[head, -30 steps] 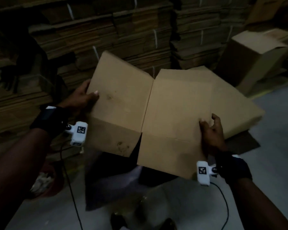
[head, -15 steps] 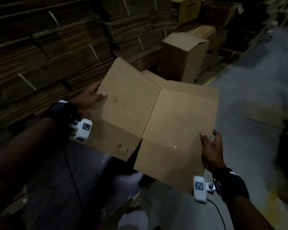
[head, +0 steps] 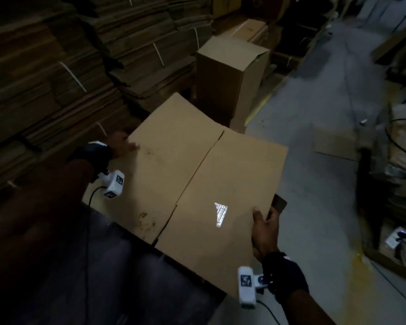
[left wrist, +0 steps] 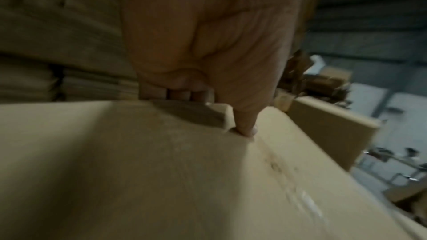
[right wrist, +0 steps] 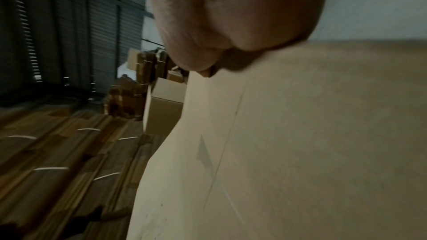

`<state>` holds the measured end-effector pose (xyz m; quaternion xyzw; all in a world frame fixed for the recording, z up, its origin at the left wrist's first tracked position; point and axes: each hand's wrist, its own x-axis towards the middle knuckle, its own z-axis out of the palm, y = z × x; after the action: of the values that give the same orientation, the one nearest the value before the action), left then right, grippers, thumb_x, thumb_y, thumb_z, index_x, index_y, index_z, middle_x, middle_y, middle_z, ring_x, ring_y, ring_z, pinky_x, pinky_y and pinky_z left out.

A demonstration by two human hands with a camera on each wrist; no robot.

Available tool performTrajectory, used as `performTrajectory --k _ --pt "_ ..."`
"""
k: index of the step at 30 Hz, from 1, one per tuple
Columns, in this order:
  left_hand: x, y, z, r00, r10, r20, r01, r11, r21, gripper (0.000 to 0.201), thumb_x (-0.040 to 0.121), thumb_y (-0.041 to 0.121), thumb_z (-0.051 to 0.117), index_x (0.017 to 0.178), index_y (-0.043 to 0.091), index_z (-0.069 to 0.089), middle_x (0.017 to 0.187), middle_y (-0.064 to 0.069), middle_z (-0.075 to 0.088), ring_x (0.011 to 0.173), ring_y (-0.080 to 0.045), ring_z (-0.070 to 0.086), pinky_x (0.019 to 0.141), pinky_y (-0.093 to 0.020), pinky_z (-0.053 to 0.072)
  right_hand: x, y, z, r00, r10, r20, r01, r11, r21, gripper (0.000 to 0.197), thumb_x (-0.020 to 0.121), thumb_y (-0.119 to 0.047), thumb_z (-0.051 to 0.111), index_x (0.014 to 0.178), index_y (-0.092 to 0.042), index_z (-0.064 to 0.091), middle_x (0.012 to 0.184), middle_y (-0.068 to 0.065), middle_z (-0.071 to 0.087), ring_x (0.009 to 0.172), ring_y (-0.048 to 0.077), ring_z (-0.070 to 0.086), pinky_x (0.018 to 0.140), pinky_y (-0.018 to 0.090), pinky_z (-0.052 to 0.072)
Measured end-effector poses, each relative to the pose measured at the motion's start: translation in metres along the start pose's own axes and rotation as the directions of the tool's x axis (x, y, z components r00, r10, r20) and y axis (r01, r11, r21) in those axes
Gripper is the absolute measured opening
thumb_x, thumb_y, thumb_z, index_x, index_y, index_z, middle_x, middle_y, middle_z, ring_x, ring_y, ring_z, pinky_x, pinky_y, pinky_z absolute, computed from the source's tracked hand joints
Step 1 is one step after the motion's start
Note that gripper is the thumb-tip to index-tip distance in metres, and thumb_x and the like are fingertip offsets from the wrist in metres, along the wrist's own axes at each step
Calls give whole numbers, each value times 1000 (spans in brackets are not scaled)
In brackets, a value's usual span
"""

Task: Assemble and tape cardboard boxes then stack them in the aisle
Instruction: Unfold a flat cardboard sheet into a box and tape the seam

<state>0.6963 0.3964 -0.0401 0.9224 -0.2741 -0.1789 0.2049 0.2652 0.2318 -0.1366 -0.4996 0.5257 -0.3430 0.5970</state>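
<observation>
From where I stand, the fingers of the left hand (head: 121,146) go under the far left edge of the flat brown cardboard box blank (head: 197,174), so only the thumb shows on top. The right hand (head: 265,231) hides its fingers beneath the blank's right edge too; a small dark flat thing (head: 279,204) pokes out past it, too dim to name. Both wrist views are smeared with motion. The tall stacks of flattened brown cardboard (head: 56,78) sink into darkness on the left and run off the frame. The clutter along the right wall (head: 394,160) is too blurred to sort out.
</observation>
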Motion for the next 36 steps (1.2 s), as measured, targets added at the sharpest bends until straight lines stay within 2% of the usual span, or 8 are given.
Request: performTrajectory --k 6,10,14,16,20,28,33,36 --pt "48 -30 42 993 -89 -79 78 988 -136 50 92 24 73 113 -19 61 100 -32 65 101 -44 63 84 -42 42 11 26 30 998 20 -66 -26 995 -94 29 101 -24 61 129 -21 54 130 8 63 117 30 60 107 54 47" --pt "87 -53 47 985 -152 -76 128 958 -255 63 77 53 80 71 -7 63 69 -17 60 78 -36 64 74 -38 43 19 27 52 995 87 -41 -92 989 -112 59 102 -29 60 155 -18 37 151 3 49 135 27 49 115 48 39" --pt "125 -91 81 942 -268 -201 177 908 -380 80 71 59 84 112 -7 66 114 -24 67 110 -40 62 94 -44 46 24 29 73 1000 17 -9 -18 982 -185 72 103 -29 58 162 -27 16 156 -18 26 141 6 30 118 29 23" --pt "123 -92 94 912 -313 -266 157 865 -477 69 72 41 88 113 -11 66 117 -28 66 113 -42 61 96 -44 46 29 35 80 999 26 -28 -32 970 -241 80 103 -38 56 163 -29 5 164 -15 15 149 9 21 123 34 17" --pt "97 -59 76 935 -324 -144 238 874 -425 73 84 57 74 120 -6 64 119 -25 65 114 -41 61 96 -43 47 35 43 82 996 83 -33 -89 958 -272 82 104 -43 51 162 -24 -3 169 -2 5 156 19 11 126 37 11" --pt "89 -59 82 952 -196 -236 140 962 -233 98 78 73 65 148 8 43 148 -19 48 137 -37 45 115 -47 36 36 27 71 996 -84 -22 69 922 -381 81 102 -35 58 163 -13 9 168 4 16 154 23 19 116 22 7" --pt "9 23 89 980 75 -183 -87 994 -61 53 92 39 69 137 13 56 130 -15 62 115 -34 60 100 -42 46 52 7 46 960 -251 122 279 861 -424 74 87 -47 55 150 -11 40 147 10 50 135 28 49 115 43 38" --pt "-45 75 116 968 170 -183 -193 974 -119 41 94 34 69 130 15 64 127 -9 67 106 -28 66 94 -35 49 71 -6 21 928 -312 203 373 790 -488 56 93 -32 65 139 -4 50 139 13 55 129 28 51 112 32 36"
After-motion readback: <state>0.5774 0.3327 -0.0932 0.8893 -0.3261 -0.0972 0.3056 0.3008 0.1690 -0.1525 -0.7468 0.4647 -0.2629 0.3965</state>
